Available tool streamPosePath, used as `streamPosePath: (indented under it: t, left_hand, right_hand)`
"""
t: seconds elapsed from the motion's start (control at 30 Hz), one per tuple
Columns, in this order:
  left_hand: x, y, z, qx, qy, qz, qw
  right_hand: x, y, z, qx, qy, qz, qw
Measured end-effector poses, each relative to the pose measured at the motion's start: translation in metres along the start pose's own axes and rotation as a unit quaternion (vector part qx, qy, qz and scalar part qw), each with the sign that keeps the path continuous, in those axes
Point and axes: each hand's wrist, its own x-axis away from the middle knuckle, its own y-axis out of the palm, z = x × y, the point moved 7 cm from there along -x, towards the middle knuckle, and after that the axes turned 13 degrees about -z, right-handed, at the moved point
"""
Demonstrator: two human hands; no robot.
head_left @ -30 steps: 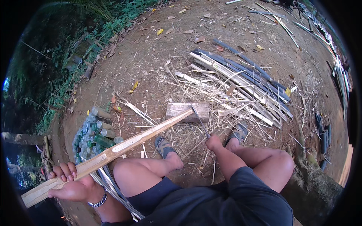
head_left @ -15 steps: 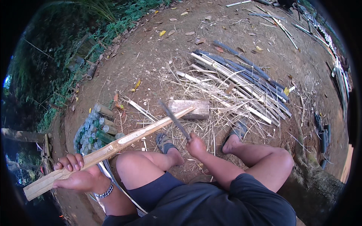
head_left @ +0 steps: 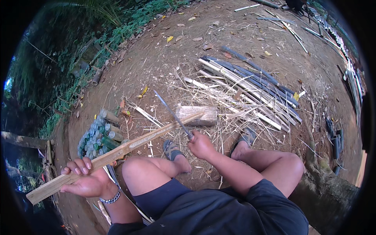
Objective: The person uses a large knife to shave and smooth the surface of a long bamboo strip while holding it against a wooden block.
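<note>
My left hand is closed round the near end of a long split bamboo slat, fingers over one edge and thumb along the other. The slat slants away to the right, and its narrower far end rests on a short wooden block. In my right fist is the handle of a long narrow-bladed knife. The blade points forward and left, crossing over the slat near the block; whether it touches the wood cannot be made out. The knife's handle is mostly hidden by my fingers.
Beyond the block lies a pile of dark poles and pale split strips, with loose shavings around it. Left of my knees are stacked glass bottles. Sandalled feet flank the block. A tree trunk stands at right.
My right hand has shifted slightly left and up, and the knife's tip has swung left. The slat has turned a little in my left hand, its far end still on the block.
</note>
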Motion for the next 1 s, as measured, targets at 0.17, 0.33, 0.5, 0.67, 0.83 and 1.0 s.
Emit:
streamPosePath:
  t: [0.17,0.33,0.5,0.67,0.83,1.0]
  left_hand:
    - [0.004,0.017,0.004,-0.038,0.010,0.050,0.998]
    - [0.006,0.024,0.005,-0.052,0.016,0.040,0.998]
    - [0.009,0.027,0.011,-0.023,0.020,-0.006,1.000]
    - [0.002,0.038,0.004,-0.008,0.016,-0.052,0.998]
    - [-0.002,0.040,0.004,-0.006,0.014,-0.073,0.997]
    - [-0.010,0.026,-0.002,-0.047,0.016,-0.008,0.999]
  right_hand:
    - [0.024,0.020,-0.077,0.020,-0.077,-0.078,0.994]
    - [0.010,0.022,-0.006,0.062,0.009,-0.056,0.996]
    - [0.004,-0.018,0.090,0.080,0.149,-0.052,0.984]
    - [0.013,0.004,-0.029,0.080,-0.023,-0.099,0.992]
    - [-0.004,-0.007,0.057,0.092,0.028,-0.038,0.995]
    - [0.000,-0.005,-0.008,0.067,-0.005,-0.066,0.996]
